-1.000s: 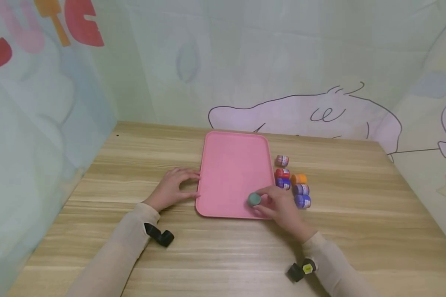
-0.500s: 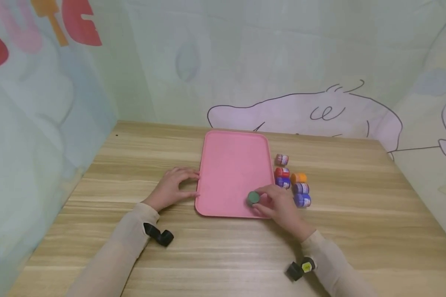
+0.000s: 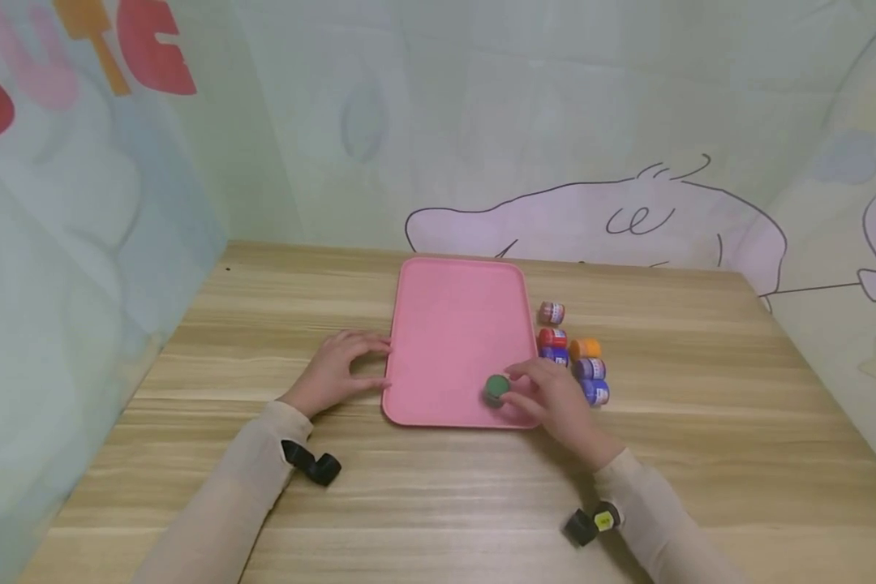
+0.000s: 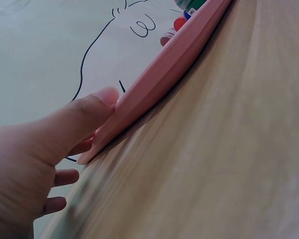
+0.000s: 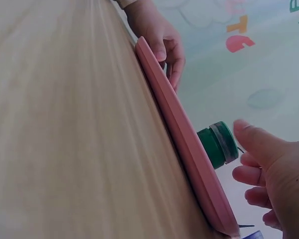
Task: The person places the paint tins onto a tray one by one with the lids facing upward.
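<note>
A small green paint jar (image 3: 496, 390) stands upright on the pink tray (image 3: 453, 324), near its front right corner. My right hand (image 3: 558, 401) is just right of the jar, thumb and fingers parted. In the right wrist view a gap shows between the thumb and the jar's lid (image 5: 224, 143). My left hand (image 3: 336, 369) rests at the tray's left edge, with thumb and fingers spread along it. The left wrist view shows the thumb (image 4: 102, 99) touching the tray's rim (image 4: 154, 84).
Several paint jars lie on their sides right of the tray: a brownish one (image 3: 551, 313), a red one (image 3: 552, 338), an orange one (image 3: 586, 349), a purple one (image 3: 590, 369) and blue ones (image 3: 596, 392). The wooden table (image 3: 423, 503) meets a printed curtain (image 3: 482, 105) behind.
The right hand's fingers have loosened from the green jar and drawn slightly right. The jar now stands upright on the tray. My left hand has stayed at the tray's edge.
</note>
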A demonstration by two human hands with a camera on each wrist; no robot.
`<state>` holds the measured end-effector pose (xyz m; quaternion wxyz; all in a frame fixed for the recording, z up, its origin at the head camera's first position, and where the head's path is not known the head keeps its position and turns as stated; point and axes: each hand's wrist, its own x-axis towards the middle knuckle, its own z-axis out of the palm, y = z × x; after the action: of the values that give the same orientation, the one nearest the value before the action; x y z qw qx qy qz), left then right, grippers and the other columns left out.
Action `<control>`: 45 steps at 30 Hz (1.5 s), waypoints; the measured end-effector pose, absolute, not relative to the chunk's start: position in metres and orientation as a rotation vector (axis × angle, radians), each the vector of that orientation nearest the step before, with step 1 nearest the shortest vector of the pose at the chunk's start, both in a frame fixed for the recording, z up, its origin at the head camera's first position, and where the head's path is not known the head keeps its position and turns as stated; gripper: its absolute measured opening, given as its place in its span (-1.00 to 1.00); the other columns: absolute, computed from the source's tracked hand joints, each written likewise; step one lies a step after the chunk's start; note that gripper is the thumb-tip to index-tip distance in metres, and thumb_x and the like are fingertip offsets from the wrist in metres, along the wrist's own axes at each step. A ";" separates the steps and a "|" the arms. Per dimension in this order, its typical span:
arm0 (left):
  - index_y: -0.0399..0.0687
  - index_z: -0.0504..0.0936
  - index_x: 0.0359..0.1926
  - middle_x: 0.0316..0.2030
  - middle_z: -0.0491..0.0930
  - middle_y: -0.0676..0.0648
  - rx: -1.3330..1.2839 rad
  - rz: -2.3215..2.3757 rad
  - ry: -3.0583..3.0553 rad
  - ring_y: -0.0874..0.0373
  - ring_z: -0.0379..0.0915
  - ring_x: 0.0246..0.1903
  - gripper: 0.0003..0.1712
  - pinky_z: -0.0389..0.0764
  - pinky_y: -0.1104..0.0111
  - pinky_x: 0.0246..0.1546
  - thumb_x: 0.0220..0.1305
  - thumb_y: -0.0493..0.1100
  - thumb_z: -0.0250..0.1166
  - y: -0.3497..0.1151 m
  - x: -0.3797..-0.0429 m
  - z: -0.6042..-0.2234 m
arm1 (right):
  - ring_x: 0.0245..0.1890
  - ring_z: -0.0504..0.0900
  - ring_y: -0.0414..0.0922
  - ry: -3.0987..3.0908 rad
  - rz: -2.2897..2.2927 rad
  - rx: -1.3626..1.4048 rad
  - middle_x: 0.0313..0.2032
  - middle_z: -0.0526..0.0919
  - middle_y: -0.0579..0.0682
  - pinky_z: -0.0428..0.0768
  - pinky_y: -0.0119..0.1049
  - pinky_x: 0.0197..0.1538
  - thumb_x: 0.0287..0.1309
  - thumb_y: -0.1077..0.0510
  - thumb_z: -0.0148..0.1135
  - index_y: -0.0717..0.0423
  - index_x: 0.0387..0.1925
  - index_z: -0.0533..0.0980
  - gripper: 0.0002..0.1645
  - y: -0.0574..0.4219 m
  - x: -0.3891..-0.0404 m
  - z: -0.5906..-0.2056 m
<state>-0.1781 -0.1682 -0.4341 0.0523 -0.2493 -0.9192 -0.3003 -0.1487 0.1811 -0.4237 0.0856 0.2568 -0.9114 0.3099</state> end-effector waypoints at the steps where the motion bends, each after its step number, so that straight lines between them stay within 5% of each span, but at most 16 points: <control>1: -0.04 0.63 0.06 0.18 0.56 -0.07 -0.758 -0.912 -2.796 -0.09 0.36 0.23 -0.42 0.22 -0.05 0.30 0.01 0.06 0.48 -0.168 -0.178 -0.434 | -0.18 0.59 -0.13 -2.722 0.935 0.759 -0.16 0.70 -0.02 0.59 -0.19 -0.08 0.03 0.03 0.41 0.09 -0.08 0.60 -0.60 0.182 -0.149 -0.423; 26: -0.02 0.62 0.07 0.19 0.55 -0.07 -0.772 -0.895 -2.802 -0.08 0.37 0.19 -0.43 0.26 -0.04 0.27 0.03 0.07 0.46 -0.168 -0.178 -0.433 | -0.29 0.51 -0.03 -2.608 0.711 0.533 -0.25 0.64 0.12 0.52 -0.15 -0.21 0.06 0.20 0.39 0.24 -0.15 0.61 -0.70 0.221 -0.170 -0.410; 45: -0.01 0.63 0.07 0.18 0.56 -0.06 -0.760 -0.905 -2.809 -0.08 0.37 0.20 -0.43 0.25 -0.03 0.27 0.02 0.08 0.47 -0.168 -0.178 -0.434 | -0.08 0.54 0.15 -2.639 0.563 0.518 -0.13 0.62 0.23 0.48 0.08 0.08 -0.03 0.13 0.47 0.32 -0.14 0.59 -0.56 0.231 -0.176 -0.412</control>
<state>-0.1782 -0.1678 -0.4339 0.0472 -0.2491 -0.9207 -0.2967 -0.1760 0.2309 -0.4121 0.1956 0.1847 -0.9419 0.2010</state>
